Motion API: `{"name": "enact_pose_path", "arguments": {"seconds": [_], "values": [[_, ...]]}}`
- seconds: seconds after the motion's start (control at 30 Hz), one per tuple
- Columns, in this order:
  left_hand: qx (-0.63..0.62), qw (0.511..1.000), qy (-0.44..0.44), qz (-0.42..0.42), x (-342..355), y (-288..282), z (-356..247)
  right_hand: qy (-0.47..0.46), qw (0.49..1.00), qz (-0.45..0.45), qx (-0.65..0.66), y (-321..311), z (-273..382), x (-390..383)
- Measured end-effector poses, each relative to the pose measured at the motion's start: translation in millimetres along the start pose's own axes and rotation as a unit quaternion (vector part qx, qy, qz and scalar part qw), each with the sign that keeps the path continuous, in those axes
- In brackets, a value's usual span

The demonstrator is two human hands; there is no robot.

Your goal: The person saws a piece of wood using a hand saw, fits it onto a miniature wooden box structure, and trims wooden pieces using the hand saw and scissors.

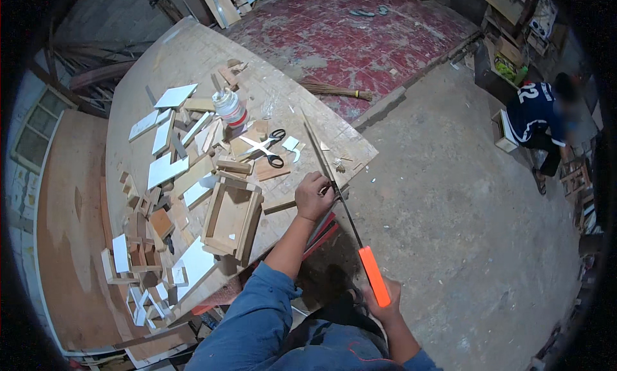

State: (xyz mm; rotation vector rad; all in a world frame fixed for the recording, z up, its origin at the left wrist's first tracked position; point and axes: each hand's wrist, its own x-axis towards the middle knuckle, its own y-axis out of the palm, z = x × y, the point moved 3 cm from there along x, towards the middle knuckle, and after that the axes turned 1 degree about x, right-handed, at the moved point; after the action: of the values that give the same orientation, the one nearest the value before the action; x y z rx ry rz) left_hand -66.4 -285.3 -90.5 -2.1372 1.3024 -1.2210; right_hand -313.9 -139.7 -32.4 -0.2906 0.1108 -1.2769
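Observation:
My right hand [385, 300] is wrapped round the orange handle of a handsaw [374, 278]. The saw's long, narrow blade slants up and away, past the table's right edge, with its tip over the tabletop. Right beside the blade, my left hand [313, 197] is closed, fingers curled, over a wooden strip [279, 206] at the table edge. Part of that strip is hidden under the hand, and the exact contact with the blade is too small to tell. Left of my left hand sits an open wooden box frame [231, 213]. Black-handled scissors [265, 147] lie spread beyond it.
Wood offcuts and white-faced boards [169, 170] cover much of the table [193, 50], around a clear jar [229, 107]. A straw broom [337, 90] lies on the floor past the table. At far right, a person [536, 117] in a dark shirt crouches by wooden pieces.

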Motion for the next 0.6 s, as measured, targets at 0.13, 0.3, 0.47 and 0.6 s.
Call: {"name": "enact_pose_path", "arguments": {"seconds": [0.13,0.3,0.47,0.6], "values": [[0.019,1.000,0.003,-0.002,1,4,-9,-0.035,0.999,0.010,-0.008,5,-17,-10],[0.020,1.000,-0.011,0.010,-1,4,-7,-0.020,1.000,-0.007,-0.007,12,-17,-18],[0.043,0.999,-0.015,-0.001,4,5,-5,-0.070,0.997,-0.005,-0.002,17,-14,-1],[0.039,0.999,-0.004,0.009,1,2,0,-0.060,0.998,0.018,0.012,4,-13,7]]}}
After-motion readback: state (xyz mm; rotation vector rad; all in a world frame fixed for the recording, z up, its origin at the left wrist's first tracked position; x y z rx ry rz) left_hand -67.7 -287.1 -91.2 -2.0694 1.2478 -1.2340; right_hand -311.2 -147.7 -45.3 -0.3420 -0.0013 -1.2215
